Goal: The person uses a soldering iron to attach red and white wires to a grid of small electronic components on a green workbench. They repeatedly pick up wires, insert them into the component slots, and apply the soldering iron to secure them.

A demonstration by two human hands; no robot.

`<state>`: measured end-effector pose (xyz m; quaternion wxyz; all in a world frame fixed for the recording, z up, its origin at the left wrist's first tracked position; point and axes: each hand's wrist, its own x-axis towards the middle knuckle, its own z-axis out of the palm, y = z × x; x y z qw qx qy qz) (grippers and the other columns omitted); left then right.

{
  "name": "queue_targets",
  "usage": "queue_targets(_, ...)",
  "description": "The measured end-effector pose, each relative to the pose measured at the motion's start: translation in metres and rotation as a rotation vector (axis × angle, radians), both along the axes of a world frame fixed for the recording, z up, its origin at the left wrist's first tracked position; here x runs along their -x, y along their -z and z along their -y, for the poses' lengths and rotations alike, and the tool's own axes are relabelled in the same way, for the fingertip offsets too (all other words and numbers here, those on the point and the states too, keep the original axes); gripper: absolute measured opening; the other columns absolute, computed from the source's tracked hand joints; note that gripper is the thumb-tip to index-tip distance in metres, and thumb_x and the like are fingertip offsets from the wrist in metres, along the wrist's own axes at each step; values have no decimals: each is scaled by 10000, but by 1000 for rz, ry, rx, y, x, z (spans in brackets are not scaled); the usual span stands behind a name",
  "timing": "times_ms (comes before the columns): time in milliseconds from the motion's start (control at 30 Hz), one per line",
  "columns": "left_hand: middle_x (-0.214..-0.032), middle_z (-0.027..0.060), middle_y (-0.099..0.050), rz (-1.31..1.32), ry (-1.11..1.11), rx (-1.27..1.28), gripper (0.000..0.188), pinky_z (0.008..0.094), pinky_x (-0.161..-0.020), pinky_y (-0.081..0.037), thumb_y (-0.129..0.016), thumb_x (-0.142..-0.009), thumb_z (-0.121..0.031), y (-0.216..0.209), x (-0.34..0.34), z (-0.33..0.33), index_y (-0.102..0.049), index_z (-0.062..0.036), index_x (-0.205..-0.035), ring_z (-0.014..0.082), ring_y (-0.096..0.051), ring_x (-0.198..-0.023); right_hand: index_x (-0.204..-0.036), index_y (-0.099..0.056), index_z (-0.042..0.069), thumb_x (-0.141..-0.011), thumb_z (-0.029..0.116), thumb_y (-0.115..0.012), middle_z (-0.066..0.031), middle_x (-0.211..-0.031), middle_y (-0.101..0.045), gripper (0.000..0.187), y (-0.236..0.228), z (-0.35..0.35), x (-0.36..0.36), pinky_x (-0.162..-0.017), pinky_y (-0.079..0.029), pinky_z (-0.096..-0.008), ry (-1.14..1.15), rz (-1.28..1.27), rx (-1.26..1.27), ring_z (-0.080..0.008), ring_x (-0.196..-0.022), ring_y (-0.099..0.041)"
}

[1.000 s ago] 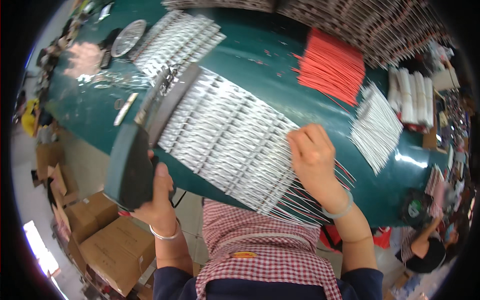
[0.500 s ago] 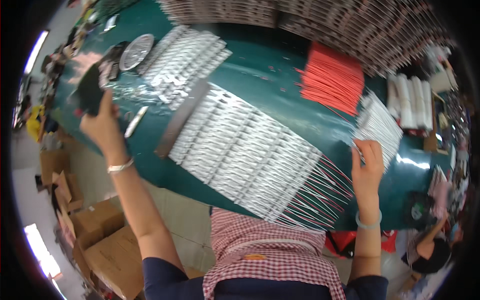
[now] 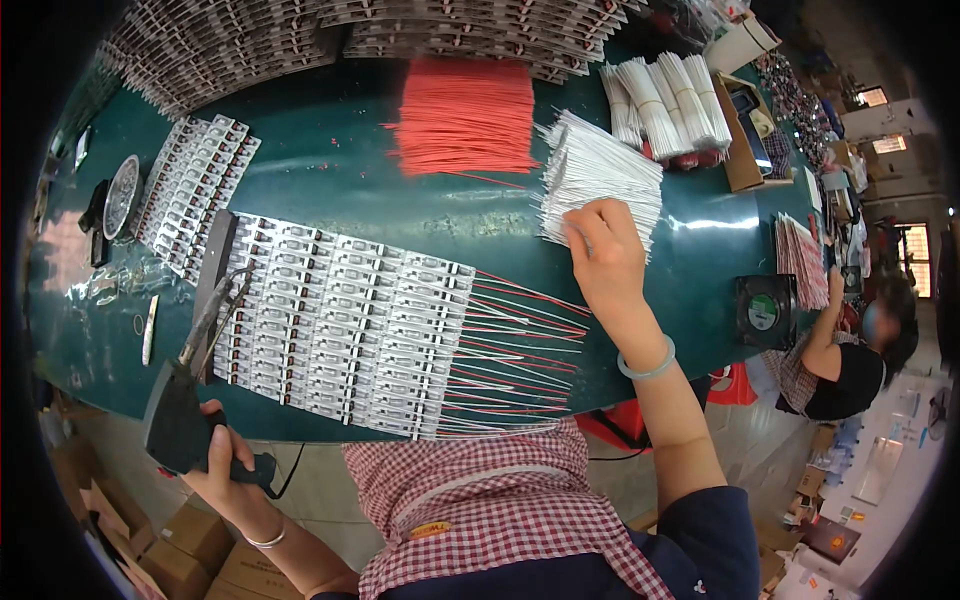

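Observation:
My left hand [image 3: 228, 485] is wrapped around the grip of a dark soldering gun [image 3: 180, 425]. The gun's metal tip reaches over the left end of a panel of small white circuit boards [image 3: 345, 325]. Red and white wires [image 3: 520, 345] trail from the panel's right side. At the near edge of a pile of white wires [image 3: 600, 175], my right hand [image 3: 610, 255] has its fingers curled together; whatever they pinch is hidden. Left of that pile lies a stack of red wires [image 3: 466, 115]. A dark bar [image 3: 213, 270] runs along the panel's left edge.
Stacked board panels [image 3: 220, 50] line the far side of the green table [image 3: 400, 205]. Another panel [image 3: 195, 190], a round clear dish [image 3: 122, 198] and a white knife-like tool [image 3: 150, 330] are at left. Bundled white wires [image 3: 665, 105] lie far right; a co-worker [image 3: 845, 360] sits beyond.
The view has swung right, so the table's things appear farther left. My left hand has brought the soldering gun down toward the panel's left end. My right hand stays by the white wires.

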<state>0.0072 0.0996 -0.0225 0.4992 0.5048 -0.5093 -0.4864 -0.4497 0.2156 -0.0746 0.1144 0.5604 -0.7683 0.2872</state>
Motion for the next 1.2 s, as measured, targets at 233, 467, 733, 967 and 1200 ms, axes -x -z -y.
queue_targets(233, -1166, 204, -703, -47, -10, -28, 365, 235, -451, -377, -727, -904, -23, -3, 12, -13, -620, 84, -1236, 106, -497, -536, -952, -735, 61, -810, -11, -790, -75, -961, -647, 169, 1, 12, 22, -761, -510, -422, 3, -98, 30, -291, -906, -628)
queue_targets(467, -1174, 227, -686, -36, -35, -94, 566, 247, -445, -404, -717, -865, -21, -3, 23, -23, -546, 87, -1394, 138, -518, -520, -953, -756, 80, -842, 19, -780, -35, -964, -707, 129, -9, 16, 26, -796, -484, -402, -45, -86, 23, -267, -898, -648)
queue_targets(733, -1207, 207, -682, -155, 28, -243, 559, 273, -482, -456, -690, -859, 92, 0, 84, -49, -551, 85, -1401, 141, -564, -562, -972, -751, 67, -867, 14, -749, -66, -902, -641, 118, -32, 66, -75, -772, -473, -395, -408, 214, -4, -276, -887, -619)
queue_targets(967, -1169, 180, -689, 90, 183, -173, 426, 260, -503, -468, -676, -896, 103, 20, 88, -69, -628, 65, -1317, 121, -588, -604, -908, -706, 73, -868, 49, -756, -69, -885, -596, 68, 0, 75, -100, -762, -466, -404, -365, 364, -96, -279, -878, -599)
queue_targets(1200, -1002, 95, -719, 291, 241, -225, 302, 265, -570, -478, -769, -926, -4, 26, 80, -77, -698, 44, -1215, 105, -592, -644, -871, -663, 71, -850, 37, -745, -79, -875, -571, 91, 5, 75, -105, -766, -469, -415, -335, 395, -113, -292, -885, -591)
